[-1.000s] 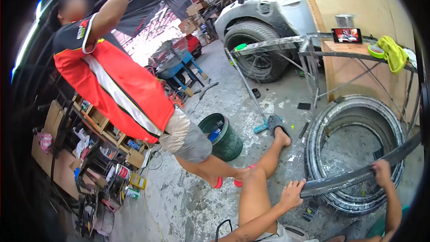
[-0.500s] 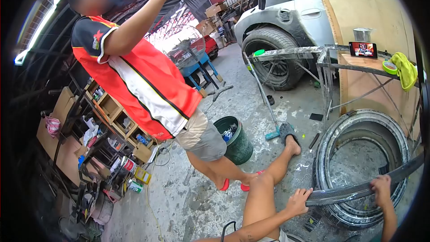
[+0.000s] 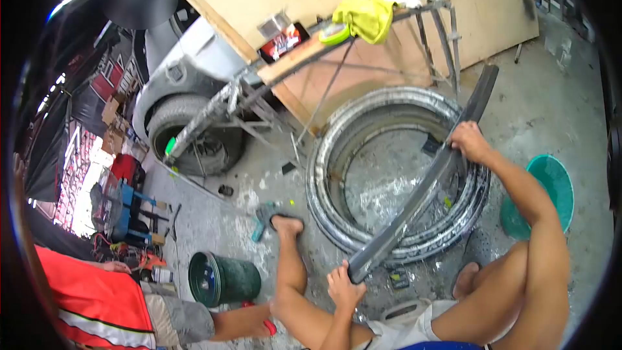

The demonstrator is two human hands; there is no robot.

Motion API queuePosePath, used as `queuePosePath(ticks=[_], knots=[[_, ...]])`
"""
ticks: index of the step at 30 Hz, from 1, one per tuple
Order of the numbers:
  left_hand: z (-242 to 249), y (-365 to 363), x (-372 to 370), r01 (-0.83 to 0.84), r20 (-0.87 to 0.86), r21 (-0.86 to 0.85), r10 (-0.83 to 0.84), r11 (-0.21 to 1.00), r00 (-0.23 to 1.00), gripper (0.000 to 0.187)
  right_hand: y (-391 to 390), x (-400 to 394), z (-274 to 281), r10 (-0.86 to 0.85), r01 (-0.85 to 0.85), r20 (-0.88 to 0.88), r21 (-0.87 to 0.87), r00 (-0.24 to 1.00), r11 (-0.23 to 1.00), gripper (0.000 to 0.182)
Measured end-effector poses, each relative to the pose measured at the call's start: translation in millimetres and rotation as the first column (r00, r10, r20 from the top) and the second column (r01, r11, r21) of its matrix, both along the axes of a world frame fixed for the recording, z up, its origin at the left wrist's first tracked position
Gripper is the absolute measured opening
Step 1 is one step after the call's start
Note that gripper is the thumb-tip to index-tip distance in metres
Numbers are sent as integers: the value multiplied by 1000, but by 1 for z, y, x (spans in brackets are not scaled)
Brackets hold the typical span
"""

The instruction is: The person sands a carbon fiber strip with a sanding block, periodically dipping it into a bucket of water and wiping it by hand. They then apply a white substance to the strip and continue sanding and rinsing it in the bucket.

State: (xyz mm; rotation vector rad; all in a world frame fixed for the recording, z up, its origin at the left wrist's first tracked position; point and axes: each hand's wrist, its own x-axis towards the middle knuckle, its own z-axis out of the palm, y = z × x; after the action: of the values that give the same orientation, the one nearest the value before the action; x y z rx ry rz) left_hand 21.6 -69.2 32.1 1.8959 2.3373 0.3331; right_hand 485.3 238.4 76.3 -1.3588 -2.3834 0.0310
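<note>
A long, dark, gently curved strip (image 3: pixel 414 196) with a carbon-fibre look lies slantwise across my view, over a large paint-spattered ring (image 3: pixel 324 175) on the floor. My left hand (image 3: pixel 345 290) is closed on its near end, close to my knee. Farther up, my right hand (image 3: pixel 470 141) grips the strip from the right side, and the far end (image 3: pixel 484 87) sticks out beyond it. The ring's hollow middle shows the stained floor, with a small dark piece near its far right edge.
A metal-framed bench (image 3: pixel 311 48) behind the ring carries a phone (image 3: pixel 283 42), green tape (image 3: pixel 334 34) and a yellow cloth (image 3: pixel 363 19). A teal bucket (image 3: pixel 551 188) stands right, a dark green bucket (image 3: pixel 234 280) left. Another person (image 3: pixel 97 291) stands at lower left, by a car (image 3: pixel 175 81).
My view has swung to the right, moving the other person to the lower left. The strip now points away from me, with both hands still on it; my left hand is at its near end.
</note>
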Motion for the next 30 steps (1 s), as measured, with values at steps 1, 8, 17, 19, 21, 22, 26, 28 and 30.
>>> queuePosePath(ticks=[1,8,17,19,21,22,26,28,30], knots=[[-2,-6,2,-20,3,-29,20,999,1000,81,0,4,-5,-3,3,-21,38,1000,999,9],[8,1,8,-8,0,20,8,1000,1000,82,-63,-99,-10,507,-512,-141,1,850,859,17],[21,-1,8,-28,94,-11,29,1000,995,85,35,35,-80,231,-183,-159,270,960,946,23],[7,-2,4,-19,114,46,14,999,993,81,41,41,-116,127,-84,-167,241,978,967,28],[10,-3,3,-29,134,79,18,996,991,79,33,36,-106,184,-142,-166,236,969,961,25],[10,-3,4,-27,145,61,18,998,989,79,36,37,-102,190,-145,-171,243,967,959,25],[6,-4,5,-29,165,66,18,997,986,81,43,44,-103,172,-167,-127,49,977,985,23],[5,-3,6,-38,162,67,27,997,986,82,48,44,-110,166,-162,-116,45,979,986,22],[1,-4,5,-20,159,136,-2,991,987,84,55,45,-127,196,-161,-102,279,975,947,23]])
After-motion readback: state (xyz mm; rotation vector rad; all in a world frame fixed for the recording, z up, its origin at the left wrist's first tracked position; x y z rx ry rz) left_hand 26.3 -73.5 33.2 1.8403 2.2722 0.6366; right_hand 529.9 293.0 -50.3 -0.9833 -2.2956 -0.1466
